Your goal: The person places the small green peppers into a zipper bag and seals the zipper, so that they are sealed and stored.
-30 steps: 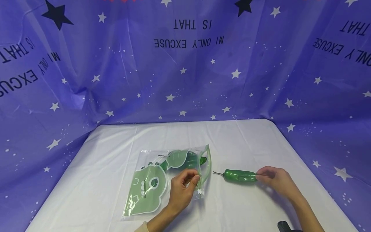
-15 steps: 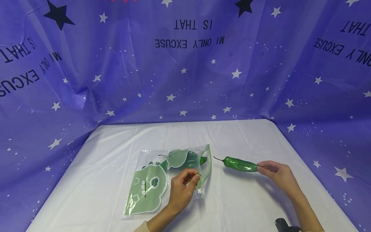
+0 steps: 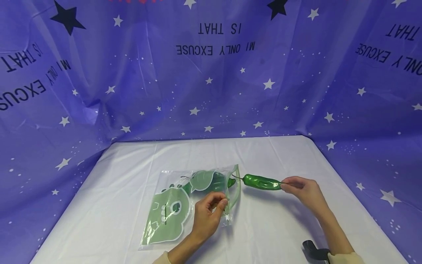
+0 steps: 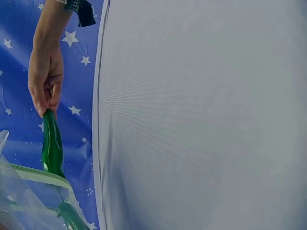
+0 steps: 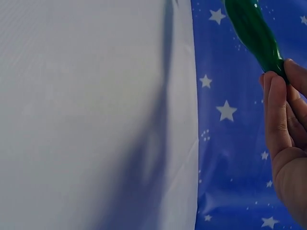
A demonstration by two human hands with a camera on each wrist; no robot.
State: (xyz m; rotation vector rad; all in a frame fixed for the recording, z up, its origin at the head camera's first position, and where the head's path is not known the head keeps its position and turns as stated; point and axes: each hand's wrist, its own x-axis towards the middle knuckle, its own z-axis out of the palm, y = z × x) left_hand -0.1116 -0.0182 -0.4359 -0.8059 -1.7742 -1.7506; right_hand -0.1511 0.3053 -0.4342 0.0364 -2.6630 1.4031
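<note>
My right hand (image 3: 304, 192) pinches the tip of a glossy green chili pepper (image 3: 262, 182), held above the table with its thin stem pointing left. That stem reaches the mouth of a clear zip bag (image 3: 168, 216) printed with a green cartoon animal. With thumb and fingers my left hand (image 3: 210, 212) pinches the bag's green zip edge, and the mouth gapes. Inside the bag lies another green pepper (image 3: 232, 182), its end showing at the mouth. The left wrist view shows the held pepper (image 4: 53, 148) beside the bag's opening (image 4: 41, 175).
A white cloth covers the table (image 3: 263, 234). Purple curtains (image 3: 211, 91) with stars and lettering hang behind it and on both sides. A black strap-like piece (image 3: 314, 251) sits by the right wrist.
The right hand has lifted the chili pepper off the table and carried it left to the bag's mouth. The left hand and the bag stay in place.
</note>
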